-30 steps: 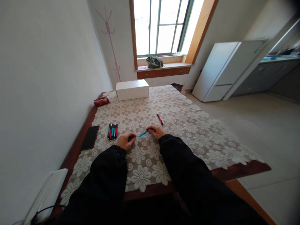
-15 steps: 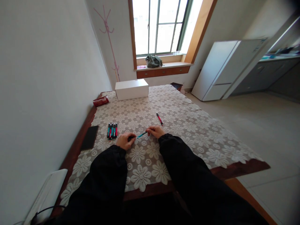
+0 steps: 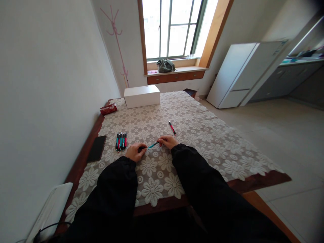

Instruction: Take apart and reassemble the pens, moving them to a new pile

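A teal-and-black pen (image 3: 153, 145) slants between my two hands, just above the lace-covered table. My right hand (image 3: 168, 141) pinches its black upper end. Closed around a small dark piece at the pen's lower left is my left hand (image 3: 136, 152); its fingers partly hide whether this joins the pen. A thin pale line runs from the left fingertips below the pen, too fine to name. To the left lies a neat row of several teal and red pens (image 3: 121, 141). One red-and-black pen (image 3: 172, 128) rests alone beyond my right hand.
A dark flat rectangular object (image 3: 97, 149) lies at the table's left edge. Farther back are a red packet (image 3: 108, 109) and a white box (image 3: 142, 97). The floral lace tablecloth (image 3: 153, 191) covers the wooden table. A white fridge (image 3: 235, 74) stands beyond, at right.
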A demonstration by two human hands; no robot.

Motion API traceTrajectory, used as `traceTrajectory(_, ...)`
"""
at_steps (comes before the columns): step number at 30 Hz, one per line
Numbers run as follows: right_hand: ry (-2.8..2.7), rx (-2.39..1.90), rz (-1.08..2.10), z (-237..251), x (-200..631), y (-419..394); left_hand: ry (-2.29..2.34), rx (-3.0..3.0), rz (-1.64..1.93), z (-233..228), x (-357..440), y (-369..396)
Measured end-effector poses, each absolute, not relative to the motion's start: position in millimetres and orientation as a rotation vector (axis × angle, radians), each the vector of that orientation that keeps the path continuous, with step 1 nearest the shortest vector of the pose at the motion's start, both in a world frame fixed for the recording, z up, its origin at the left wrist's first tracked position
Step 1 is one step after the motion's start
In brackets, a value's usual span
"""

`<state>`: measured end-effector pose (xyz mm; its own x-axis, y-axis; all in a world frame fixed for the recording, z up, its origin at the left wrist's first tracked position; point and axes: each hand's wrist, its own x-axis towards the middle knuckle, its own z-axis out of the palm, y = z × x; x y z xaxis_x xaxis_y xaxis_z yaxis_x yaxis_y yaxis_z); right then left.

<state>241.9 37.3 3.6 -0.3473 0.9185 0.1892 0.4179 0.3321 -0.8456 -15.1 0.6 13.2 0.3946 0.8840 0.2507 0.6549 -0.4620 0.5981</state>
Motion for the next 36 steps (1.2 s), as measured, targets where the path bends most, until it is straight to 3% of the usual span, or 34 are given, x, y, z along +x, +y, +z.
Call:
traceTrajectory(21,-1.963,-1.084,0.915,-4,234,36,1.308,2.278,0.752,13,-15,2)
traceTrajectory(28,-2.087,-1.331,0.389,-3,240,40,1.309,2.264,0.755,12,-15,2)
traceTrajectory(36,-1.560,-1.942,0.006,-4,280,48,1.326,2.265,0.757,13,-15,1)
